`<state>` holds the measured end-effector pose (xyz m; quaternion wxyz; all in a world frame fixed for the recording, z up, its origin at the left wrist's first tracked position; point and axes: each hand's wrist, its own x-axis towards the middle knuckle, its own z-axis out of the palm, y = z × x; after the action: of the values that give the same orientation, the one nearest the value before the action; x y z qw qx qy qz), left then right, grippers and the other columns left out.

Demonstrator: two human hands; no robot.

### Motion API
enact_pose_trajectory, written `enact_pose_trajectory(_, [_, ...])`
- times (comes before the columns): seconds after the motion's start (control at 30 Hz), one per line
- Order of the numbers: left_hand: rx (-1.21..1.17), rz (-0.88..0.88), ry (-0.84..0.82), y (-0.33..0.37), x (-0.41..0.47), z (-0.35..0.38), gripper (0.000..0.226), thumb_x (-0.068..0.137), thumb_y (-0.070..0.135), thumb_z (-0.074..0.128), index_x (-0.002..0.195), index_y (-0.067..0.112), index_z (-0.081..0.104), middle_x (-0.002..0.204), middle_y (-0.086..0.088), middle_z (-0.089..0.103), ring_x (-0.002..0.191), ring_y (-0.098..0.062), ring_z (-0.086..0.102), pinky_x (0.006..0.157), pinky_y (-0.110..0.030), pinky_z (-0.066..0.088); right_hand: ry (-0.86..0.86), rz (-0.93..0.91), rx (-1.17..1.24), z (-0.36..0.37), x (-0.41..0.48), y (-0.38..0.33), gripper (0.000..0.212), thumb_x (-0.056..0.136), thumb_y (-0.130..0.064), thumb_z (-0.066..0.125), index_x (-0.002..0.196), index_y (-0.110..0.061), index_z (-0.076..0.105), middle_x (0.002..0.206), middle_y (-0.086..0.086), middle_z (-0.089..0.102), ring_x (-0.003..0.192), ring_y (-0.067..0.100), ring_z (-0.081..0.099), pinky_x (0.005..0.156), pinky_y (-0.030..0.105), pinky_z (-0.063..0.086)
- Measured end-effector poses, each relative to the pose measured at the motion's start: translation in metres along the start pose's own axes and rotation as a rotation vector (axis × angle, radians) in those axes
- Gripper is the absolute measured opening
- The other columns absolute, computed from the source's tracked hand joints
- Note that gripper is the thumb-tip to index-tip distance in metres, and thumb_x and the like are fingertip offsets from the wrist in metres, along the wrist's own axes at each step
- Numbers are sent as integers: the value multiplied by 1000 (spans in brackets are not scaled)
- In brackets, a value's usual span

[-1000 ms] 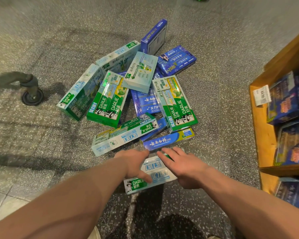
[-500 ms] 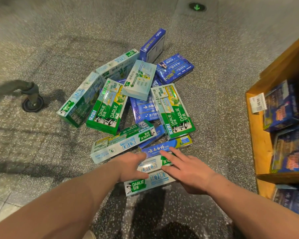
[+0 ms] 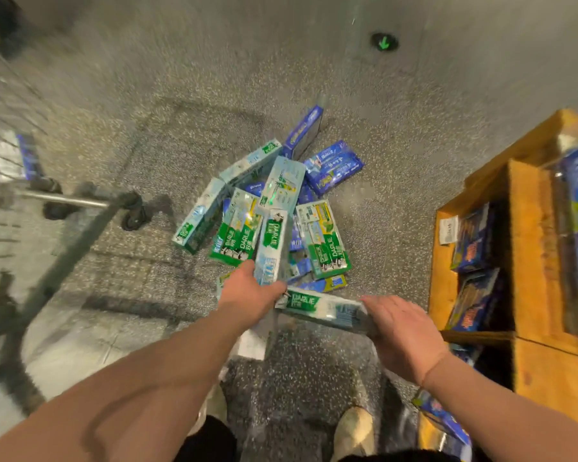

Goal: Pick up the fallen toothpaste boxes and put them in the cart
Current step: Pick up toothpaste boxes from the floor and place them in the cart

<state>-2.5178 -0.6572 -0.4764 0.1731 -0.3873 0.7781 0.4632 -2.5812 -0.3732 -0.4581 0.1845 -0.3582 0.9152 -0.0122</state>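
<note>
Two boxes lifted, both by their ends

My right hand (image 3: pixel 401 325) clasps the flat Darlie box (image 3: pixel 317 306) and my left hand (image 3: pixel 249 295) grips the upright Darlie box (image 3: pixel 272 241). Either may slip onto the floor pile (image 3: pixel 324 241) before reaching the cart (image 3: pixel 64 198).

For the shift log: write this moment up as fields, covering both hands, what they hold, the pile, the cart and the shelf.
left hand: grips first Darlie box by its near end
right hand: grips second Darlie box by its right end
pile: many boxes not yet picked up
cart: left of pile
shelf: right of pile, stocked
</note>
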Motion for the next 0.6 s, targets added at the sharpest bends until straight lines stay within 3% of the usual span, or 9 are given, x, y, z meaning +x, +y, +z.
enact_pose_trajectory(0.07, [-115,-66,58,38,-35,-34,75,71,56,76,132,18,56,124,-6,68,94,-26,68,71,-32,57,1,49,25,-51,-6,-19,68,75,-24,70,138,-27,44,123,-2,65,110,26,61,88,43,53])
enact_pose_trajectory(0.13, [-215,-117,103,73,-70,-68,96,59,63,75,139,16,50,131,-10,65,105,-33,67,83,-41,59,-3,137,84,-100,-8,-42,62,83,-33,61,142,-28,42,130,-3,59,118,24,53,94,41,48])
enact_pose_trajectory(0.23, [-340,-194,161,127,-127,-120,82,77,42,82,140,14,37,124,-15,63,100,-35,64,74,-43,57,88,230,224,-179,-12,-82,54,91,-44,57,140,-27,43,121,-1,56,110,22,50,86,38,44])
enact_pose_trajectory(0.33, [-483,-263,188,176,-176,-166,95,82,40,76,153,20,17,129,-15,59,101,-39,64,77,-43,56,153,203,303,-251,-9,-118,57,93,-47,59,143,-22,43,122,2,57,113,23,52,91,36,44])
enact_pose_trajectory(0.43, [-693,-281,221,221,-215,-210,91,72,38,76,144,22,22,116,-17,61,93,-38,67,81,-55,60,168,157,374,-319,-6,-158,59,93,-47,62,143,-22,43,127,5,54,116,27,55,92,41,48])
enact_pose_trajectory(0.5, [-792,-250,274,246,-235,-239,70,71,28,77,124,21,32,103,-17,61,86,-34,68,79,-58,61,184,113,395,-359,-7,-181,60,94,-50,58,145,-25,38,131,3,50,117,28,56,93,45,49])
enact_pose_trajectory(0.6, [-980,-164,354,279,-260,-276,50,68,16,72,101,28,37,101,-19,63,84,-34,70,74,-57,62,225,77,402,-414,-9,-204,59,97,-51,54,147,-28,33,138,1,45,120,29,56,92,47,49])
